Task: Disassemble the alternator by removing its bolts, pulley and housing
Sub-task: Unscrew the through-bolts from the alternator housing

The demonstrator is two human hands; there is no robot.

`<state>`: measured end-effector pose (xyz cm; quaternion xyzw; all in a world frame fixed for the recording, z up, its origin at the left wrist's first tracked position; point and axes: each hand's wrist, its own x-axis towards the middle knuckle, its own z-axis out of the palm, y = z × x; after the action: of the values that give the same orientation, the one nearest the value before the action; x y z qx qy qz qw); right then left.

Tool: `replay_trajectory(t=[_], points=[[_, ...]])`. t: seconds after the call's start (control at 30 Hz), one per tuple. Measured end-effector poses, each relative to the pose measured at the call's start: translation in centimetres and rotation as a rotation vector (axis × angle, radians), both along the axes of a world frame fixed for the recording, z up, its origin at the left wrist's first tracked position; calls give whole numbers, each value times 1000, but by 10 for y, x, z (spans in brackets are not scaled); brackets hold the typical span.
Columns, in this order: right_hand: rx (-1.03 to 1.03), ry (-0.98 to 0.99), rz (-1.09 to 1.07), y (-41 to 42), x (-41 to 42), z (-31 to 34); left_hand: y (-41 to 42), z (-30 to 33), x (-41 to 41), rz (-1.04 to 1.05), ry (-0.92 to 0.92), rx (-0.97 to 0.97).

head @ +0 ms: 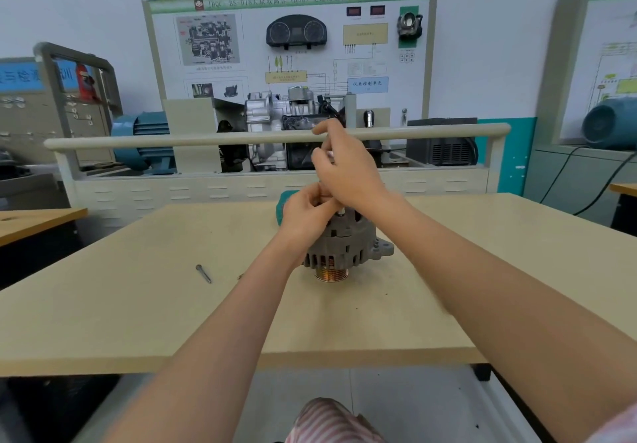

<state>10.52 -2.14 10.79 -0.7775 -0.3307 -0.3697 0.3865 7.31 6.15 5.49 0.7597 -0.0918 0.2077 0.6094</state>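
Bare forearms, pink-striped garment (331,422).

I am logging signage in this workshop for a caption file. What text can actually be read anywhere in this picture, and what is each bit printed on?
"BS-018" then "DSG" among Chinese characters: green header strip of the wall training board.
Chinese characters, not surely readable: blue label on that board.
Large characters, cut off and blurred: blue sign at far left.
Diagram captions on both boards: too small.
Alternator, loose bolt: no text visible.
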Motion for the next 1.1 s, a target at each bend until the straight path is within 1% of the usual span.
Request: replay_trajectory(t=[0.03, 0.1, 0.13, 0.17, 0.2, 0.23, 0.27, 0.33, 0.4, 0.43, 0.53, 0.57, 0.63, 0.7, 0.77, 0.8, 0.83, 0.9, 0.97, 1.0, 1.03, 1.1], points=[[-64, -40, -100, 0, 0, 0, 0, -1, 1, 11, 0, -1], [-240, -173, -454, 4, -3, 2, -1, -1, 2, 28, 5, -3], [-337, -212, -631, 7, -5, 3, -1, 0, 3, 33, 9, 0], [-400, -213, -751, 9, -6, 4, -1, 0, 3, 35, 12, 5], [-435, -185, -812, 11, -8, 6, -1, 0, 3, 36, 11, 8], [-449, -157, -826, 12, -8, 7, -1, 0, 3, 39, 11, 7], [-445, -141, -801, 12, -9, 8, -1, 0, 3, 43, 11, 3], [-384, -150, -671, 13, -10, 6, -1, 0, 3, 51, 11, 6], [-254, -138, -481, 11, -10, 3, 0, 0, 2, 40, -1, 28], [-149, -102, -362, 10, -9, 2, 0, 0, 1, 28, -8, 44], [203, 137, 57, -2, -5, 5, 1, 0, -1, -6, -18, 76], [289, 230, 189, -5, -5, 8, 2, 0, -1, -13, -12, 77], [389, 372, 384, -9, -4, 14, 3, 0, -1, -31, 0, 68], [448, 445, 500, -8, -2, 18, 4, 0, 0, -56, 12, 45], [439, 461, 501, -7, -2, 18, 5, 0, 1, -63, 18, 27], [390, 424, 428, -6, -2, 16, 5, 0, 2, -52, 19, 24], [299, 338, 298, -6, -2, 13, 4, 1, 2, -38, 20, 20], [34, 95, -29, -3, -1, 5, 3, 2, 4, -8, 14, 18], [-174, -90, -411, 5, -4, -3, 1, 2, 5, 55, 13, 24], [-225, -132, -559, 11, -6, -7, 1, 1, 6, 86, 21, 31], [-237, -148, -647, 16, -8, -10, 1, 2, 6, 101, 31, 36], [-193, -161, -669, 21, -11, -13, 2, 1, 5, 98, 31, 43]])
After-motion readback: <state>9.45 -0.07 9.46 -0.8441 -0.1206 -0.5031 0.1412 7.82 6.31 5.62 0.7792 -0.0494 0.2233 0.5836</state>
